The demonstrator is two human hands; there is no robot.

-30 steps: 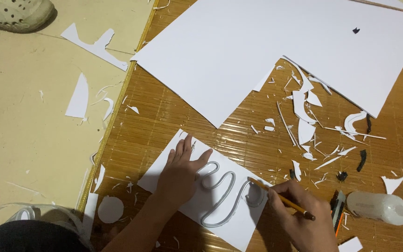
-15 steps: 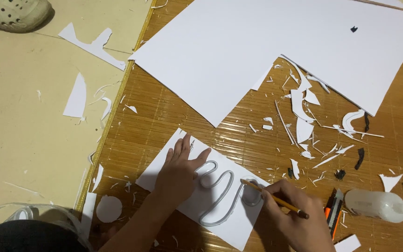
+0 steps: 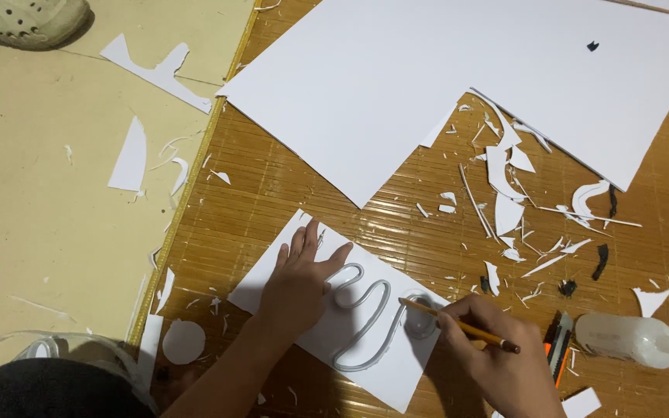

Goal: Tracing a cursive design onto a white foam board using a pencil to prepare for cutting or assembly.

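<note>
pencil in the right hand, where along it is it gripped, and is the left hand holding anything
The right hand grips the pencil about mid-shaft. The left hand grasps nothing; it presses flat on the white sheet.

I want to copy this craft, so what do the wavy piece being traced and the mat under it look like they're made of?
The wavy piece looks like pale grey bent wire or cord; too thin to be sure. The mat looks like woven bamboo, brown and glossy, with fine parallel slats. The small sheet beneath is matte white paper or thin foam board.

Left hand (image 3: 297, 282) pins sheet (image 3: 396, 370); right hand (image 3: 497, 352) holds pencil (image 3: 458, 326).
</note>
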